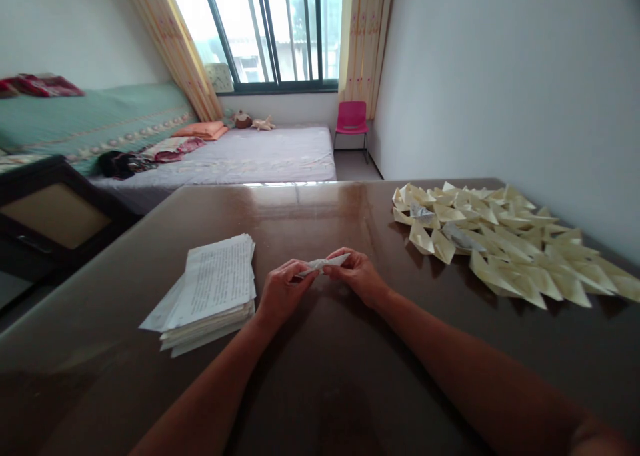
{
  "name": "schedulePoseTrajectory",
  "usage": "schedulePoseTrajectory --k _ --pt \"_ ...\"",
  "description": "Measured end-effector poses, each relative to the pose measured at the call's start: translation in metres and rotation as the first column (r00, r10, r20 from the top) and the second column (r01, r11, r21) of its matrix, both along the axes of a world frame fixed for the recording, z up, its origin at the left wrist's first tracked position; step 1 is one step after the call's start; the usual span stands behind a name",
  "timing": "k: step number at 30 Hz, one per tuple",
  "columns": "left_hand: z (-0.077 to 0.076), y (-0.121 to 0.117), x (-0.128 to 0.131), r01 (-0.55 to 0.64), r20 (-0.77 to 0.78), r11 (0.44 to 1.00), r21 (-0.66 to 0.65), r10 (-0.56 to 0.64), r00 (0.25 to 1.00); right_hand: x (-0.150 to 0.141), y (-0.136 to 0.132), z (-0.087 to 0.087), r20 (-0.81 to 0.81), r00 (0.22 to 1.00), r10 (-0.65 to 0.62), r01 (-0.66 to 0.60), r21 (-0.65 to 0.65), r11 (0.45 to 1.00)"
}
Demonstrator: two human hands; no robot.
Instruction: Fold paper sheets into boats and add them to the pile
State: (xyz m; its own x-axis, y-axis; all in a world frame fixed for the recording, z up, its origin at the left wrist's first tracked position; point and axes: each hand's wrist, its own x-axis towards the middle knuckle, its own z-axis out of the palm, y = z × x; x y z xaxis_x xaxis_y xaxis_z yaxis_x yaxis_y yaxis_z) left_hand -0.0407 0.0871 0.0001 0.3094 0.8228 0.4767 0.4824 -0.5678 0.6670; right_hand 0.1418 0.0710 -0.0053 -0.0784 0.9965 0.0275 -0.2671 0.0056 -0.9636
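Between my two hands is a small piece of folded printed paper, long and narrow with a pointed right end. My left hand pinches its left end, and my right hand grips the right part with thumb and fingers. The paper is held just over the brown table; some of its folds are hidden by my fingers. Left of my left hand lies a stack of printed sheets, its edges uneven. To the right of my right hand spreads a large group of folded paper boats, mostly cream, a few grey with print.
The glossy brown table fills the foreground. Beyond its far edge is a bed with pillows and toys. A pink chair stands by the right wall, and a dark cabinet is at the left.
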Motion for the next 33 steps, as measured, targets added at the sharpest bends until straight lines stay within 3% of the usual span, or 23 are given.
schedulePoseTrajectory --k 5,11,13,16,19,22,28,30,33 --pt "0.000 -0.002 0.002 -0.050 0.090 0.997 -0.058 0.055 0.994 0.001 0.000 -0.005 -0.087 0.996 0.011 -0.014 -0.033 0.999" --pt "-0.002 0.000 0.000 -0.077 0.112 0.995 -0.061 0.084 0.990 0.008 0.001 -0.006 -0.084 0.986 0.146 -0.149 -0.029 0.988" --pt "-0.002 0.001 -0.001 -0.069 0.106 0.997 -0.022 0.071 0.992 0.014 0.003 -0.001 0.007 0.990 0.143 -0.143 0.023 0.989" --pt "0.000 0.002 -0.003 -0.053 0.072 0.997 0.059 0.048 0.996 0.027 0.007 0.007 0.278 0.960 0.043 -0.108 0.221 0.969" --pt "0.001 0.001 -0.004 -0.040 -0.006 0.991 0.125 0.041 0.999 0.036 0.012 0.010 0.529 0.840 -0.119 -0.147 0.433 0.889" --pt "-0.001 -0.001 -0.005 0.012 -0.102 0.988 0.155 0.004 0.995 0.036 0.014 0.004 0.635 0.732 -0.247 -0.189 0.538 0.821" --pt "-0.008 -0.002 -0.006 0.062 -0.198 0.982 0.181 -0.025 0.980 0.034 0.013 -0.005 0.728 0.604 -0.324 -0.242 0.555 0.796" --pt "-0.008 -0.001 -0.006 0.058 -0.204 0.983 0.174 -0.022 0.979 0.035 0.014 -0.005 0.731 0.614 -0.298 -0.252 0.539 0.804" --pt "-0.006 -0.001 -0.005 0.053 -0.203 0.987 0.154 -0.021 0.979 0.035 0.015 -0.008 0.685 0.703 -0.192 -0.212 0.459 0.863"
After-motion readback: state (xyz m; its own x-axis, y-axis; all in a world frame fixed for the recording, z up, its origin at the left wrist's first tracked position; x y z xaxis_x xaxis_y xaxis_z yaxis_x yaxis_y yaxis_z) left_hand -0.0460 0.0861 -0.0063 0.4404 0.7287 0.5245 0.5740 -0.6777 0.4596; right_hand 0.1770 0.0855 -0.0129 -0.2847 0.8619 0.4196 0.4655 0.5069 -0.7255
